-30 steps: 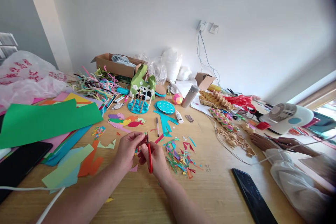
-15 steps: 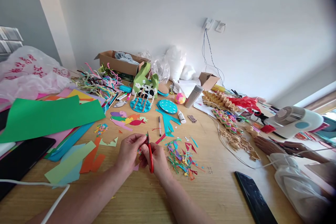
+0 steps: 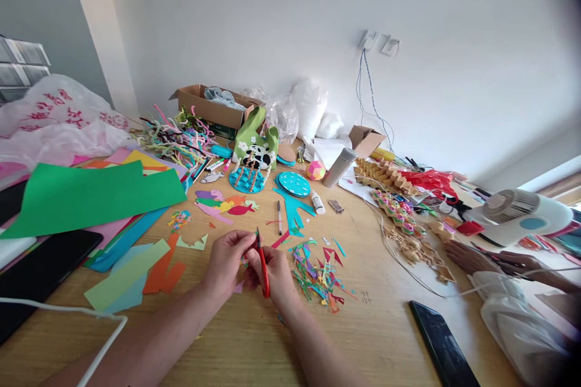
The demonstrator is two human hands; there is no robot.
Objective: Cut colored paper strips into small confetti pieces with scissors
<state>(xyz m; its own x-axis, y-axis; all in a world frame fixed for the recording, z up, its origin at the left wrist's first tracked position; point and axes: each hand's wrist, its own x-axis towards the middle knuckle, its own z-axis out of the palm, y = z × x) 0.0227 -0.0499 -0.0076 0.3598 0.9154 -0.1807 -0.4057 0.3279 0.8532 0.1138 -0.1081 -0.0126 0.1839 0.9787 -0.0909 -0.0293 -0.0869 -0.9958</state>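
My right hand [image 3: 275, 269] grips a pair of scissors with red handles [image 3: 264, 272], their dark blades pointing away from me. Close beside the blades, the fingers of my left hand [image 3: 226, 260] are pinched together; whatever they hold is too small and covered to make out. Small coloured bits show on the table behind my fingers. To the right of my hands lies a heap of paper scraps [image 3: 318, 272]. Beyond them are several paper fish cutouts [image 3: 222, 202], a pen [image 3: 279, 217] and a blue paper offcut [image 3: 295, 211].
Coloured paper sheets, a green one [image 3: 95, 196] on top, lie at left by a dark tablet-like slab [image 3: 49, 278]. At right are a phone [image 3: 442, 341], a white cable and a small fan [image 3: 521, 214]. Another person's hands [image 3: 467, 257] hold scissors there.
The view has shifted slightly, so the table's things appear a little further right. Both my hands keep nearly the same pose, the scissors still beside the left fingertips.
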